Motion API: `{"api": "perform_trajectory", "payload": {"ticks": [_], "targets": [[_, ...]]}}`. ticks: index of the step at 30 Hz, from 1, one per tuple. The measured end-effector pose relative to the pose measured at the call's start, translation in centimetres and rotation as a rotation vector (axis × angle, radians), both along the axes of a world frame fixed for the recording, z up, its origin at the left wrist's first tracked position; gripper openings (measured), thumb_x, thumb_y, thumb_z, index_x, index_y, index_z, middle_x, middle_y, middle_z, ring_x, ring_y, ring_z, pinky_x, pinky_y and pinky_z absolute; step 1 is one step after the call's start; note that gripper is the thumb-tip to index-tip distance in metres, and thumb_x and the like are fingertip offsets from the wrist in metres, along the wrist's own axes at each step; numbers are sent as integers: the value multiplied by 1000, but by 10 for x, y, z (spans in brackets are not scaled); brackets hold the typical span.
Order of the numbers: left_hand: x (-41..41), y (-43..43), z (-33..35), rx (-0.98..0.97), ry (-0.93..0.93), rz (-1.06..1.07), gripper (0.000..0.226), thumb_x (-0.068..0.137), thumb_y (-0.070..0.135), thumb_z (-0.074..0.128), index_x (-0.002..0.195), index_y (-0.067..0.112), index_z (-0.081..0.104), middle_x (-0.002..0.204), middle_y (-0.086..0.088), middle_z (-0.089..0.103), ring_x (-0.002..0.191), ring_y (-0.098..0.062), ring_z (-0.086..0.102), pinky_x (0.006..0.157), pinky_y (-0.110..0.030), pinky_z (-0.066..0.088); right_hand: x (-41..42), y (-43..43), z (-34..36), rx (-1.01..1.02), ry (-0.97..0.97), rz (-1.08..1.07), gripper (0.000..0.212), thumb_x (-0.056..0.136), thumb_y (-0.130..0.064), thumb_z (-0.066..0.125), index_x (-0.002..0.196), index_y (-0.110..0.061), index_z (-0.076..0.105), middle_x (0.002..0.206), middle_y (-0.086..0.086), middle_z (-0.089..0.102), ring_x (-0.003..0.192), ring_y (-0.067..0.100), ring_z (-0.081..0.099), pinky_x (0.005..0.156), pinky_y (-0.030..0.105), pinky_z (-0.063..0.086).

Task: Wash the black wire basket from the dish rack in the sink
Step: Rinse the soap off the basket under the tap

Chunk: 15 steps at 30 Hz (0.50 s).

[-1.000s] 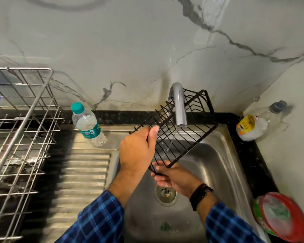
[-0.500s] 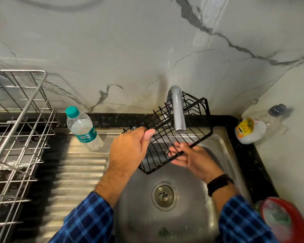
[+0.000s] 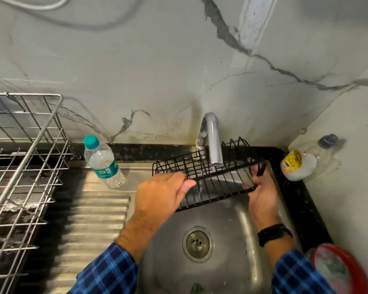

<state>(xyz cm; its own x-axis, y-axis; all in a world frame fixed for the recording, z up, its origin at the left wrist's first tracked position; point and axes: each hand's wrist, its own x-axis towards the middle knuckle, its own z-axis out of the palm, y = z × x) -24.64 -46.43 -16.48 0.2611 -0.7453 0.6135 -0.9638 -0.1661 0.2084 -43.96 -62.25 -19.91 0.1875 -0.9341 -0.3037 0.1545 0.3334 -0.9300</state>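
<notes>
The black wire basket (image 3: 212, 179) hangs over the steel sink (image 3: 227, 236), right under the chrome tap (image 3: 214, 141), and a thin stream of water runs through its wires. My left hand (image 3: 159, 196) grips the basket's near left rim, thumb on the top wire. My right hand (image 3: 261, 194) holds the basket's right end, fingers curled round the wires from below. The basket lies roughly level, its long side turned toward me. The silver dish rack (image 3: 23, 166) stands at the far left.
A water bottle with a teal cap (image 3: 103, 162) stands on the ribbed drainboard (image 3: 89, 225), left of the sink. A clear soap bottle with a yellow label (image 3: 297, 166) lies in the back right corner. A red-rimmed bowl (image 3: 340, 270) sits at the lower right.
The basket has turned from tilted on its corner to roughly level under the tap. My right hand moved from its underside to its right end. The left hand kept its grip.
</notes>
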Motion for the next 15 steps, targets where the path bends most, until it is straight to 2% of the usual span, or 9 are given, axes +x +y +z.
{"api": "perform_trajectory", "payload": {"ticks": [2, 4, 6, 7, 8, 10, 11, 13, 15], "targets": [[0, -1, -3, -28, -83, 15, 58, 105, 55, 34, 70, 19, 64, 59, 4, 60, 51, -19, 58, 39, -27, 41, -1, -9, 5, 92, -35, -2, 35, 70, -44, 56, 95, -23, 69, 115, 1, 70, 116, 27, 58, 94, 43, 41], [3, 0, -7, -54, -135, 13, 56, 104, 54, 38, 69, 19, 63, 60, 3, 60, 52, -18, 56, 41, -29, 41, -3, -15, 18, 76, 26, 54, 47, 78, -61, 52, 94, -21, 70, 103, 4, 73, 108, 32, 61, 82, 40, 45], [5, 2, -13, -80, -187, -48, 56, 104, 54, 39, 68, 19, 63, 60, 4, 60, 52, -17, 55, 42, -29, 41, -8, -26, 32, 144, 84, 195, 67, 91, -74, 35, 105, -20, 73, 103, 6, 77, 102, 27, 68, 79, 40, 50], [5, 4, -16, -87, -217, -94, 55, 103, 55, 40, 67, 20, 62, 59, 4, 59, 52, -16, 54, 43, -29, 41, -10, -31, 41, 189, 147, 313, 71, 91, -78, 34, 111, -22, 72, 106, 6, 77, 102, 26, 70, 80, 43, 53], [4, 5, -19, -86, -245, -148, 55, 103, 55, 42, 66, 20, 61, 59, 4, 57, 52, -16, 53, 44, -30, 41, -13, -36, 47, 212, 218, 472, 68, 88, -78, 41, 115, -24, 72, 111, 7, 76, 102, 27, 70, 79, 48, 57], [1, 8, -25, -68, -295, -227, 53, 102, 56, 44, 66, 22, 60, 60, 5, 54, 54, -15, 50, 47, -29, 42, -14, -36, 55, 209, 320, 697, 57, 82, -64, 65, 120, -20, 70, 126, 10, 69, 112, 31, 67, 86, 58, 58], [1, 9, -28, -51, -306, -240, 51, 102, 56, 44, 67, 23, 61, 61, 6, 54, 55, -14, 51, 50, -29, 42, -15, -35, 54, 191, 352, 712, 54, 78, -53, 74, 118, -18, 70, 131, 11, 64, 117, 31, 64, 91, 59, 56], [1, 15, -36, -10, -258, -253, 47, 102, 54, 46, 72, 23, 64, 66, 6, 56, 60, -15, 52, 55, -29, 43, -19, -28, 48, 140, 366, 661, 49, 71, -40, 81, 112, -14, 70, 132, 12, 59, 114, 29, 65, 89, 51, 59], [2, 22, -45, 15, -143, -247, 42, 101, 51, 49, 78, 21, 65, 71, 6, 59, 65, -16, 52, 60, -29, 43, -26, -18, 44, 32, 291, 640, 47, 71, -33, 88, 110, -16, 68, 127, 13, 58, 106, 22, 66, 80, 36, 60]]}}
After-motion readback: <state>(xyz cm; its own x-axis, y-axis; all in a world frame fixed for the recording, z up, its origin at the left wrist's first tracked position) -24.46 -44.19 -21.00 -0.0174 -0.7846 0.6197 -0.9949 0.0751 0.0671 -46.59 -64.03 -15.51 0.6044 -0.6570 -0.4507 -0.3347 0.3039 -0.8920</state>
